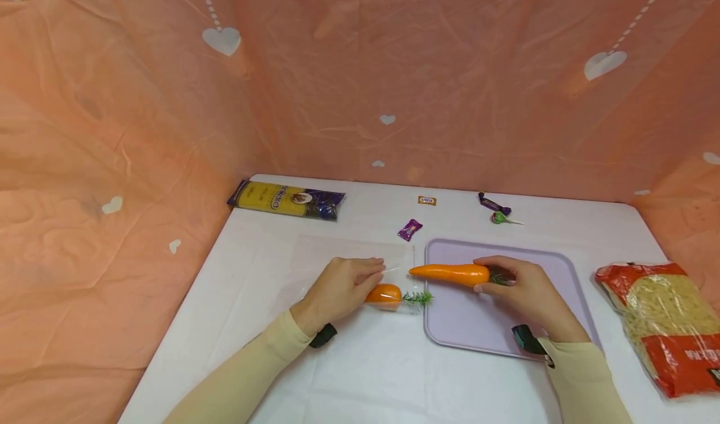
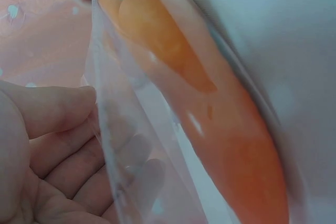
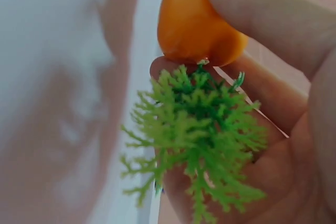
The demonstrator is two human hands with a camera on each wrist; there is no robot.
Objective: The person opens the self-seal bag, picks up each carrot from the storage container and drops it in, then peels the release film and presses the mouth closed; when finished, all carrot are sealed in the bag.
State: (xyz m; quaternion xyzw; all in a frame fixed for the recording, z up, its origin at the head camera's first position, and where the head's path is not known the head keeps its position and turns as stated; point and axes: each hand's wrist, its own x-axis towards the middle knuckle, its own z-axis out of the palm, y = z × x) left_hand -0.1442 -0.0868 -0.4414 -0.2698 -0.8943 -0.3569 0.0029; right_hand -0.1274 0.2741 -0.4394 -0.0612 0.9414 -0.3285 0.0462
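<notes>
A clear plastic bag (image 1: 323, 252) lies on the white table, and an orange carrot (image 1: 385, 295) with a green leafy top is inside it, the leaves poking toward the bag's right end. My left hand (image 1: 344, 289) is over the bag; in the left wrist view its thumb and fingers (image 2: 58, 111) hold the bag's edge. A second carrot (image 1: 450, 274) is in my right hand (image 1: 520, 286), gripped at its thick end by thumb and fingers. Its tip points left toward the bag, and its green leaves (image 3: 194, 119) hang by the palm.
A lilac tray (image 1: 478, 343) sits under the right hand. Further back are a yellow pasta pack (image 1: 281, 200), a purple wrapped candy (image 1: 410, 229), a small orange-brown packet (image 1: 427, 201), a dark wrapped candy (image 1: 494, 204) and a green lollipop (image 1: 499, 217). A red pasta bag (image 1: 669, 324) lies at right.
</notes>
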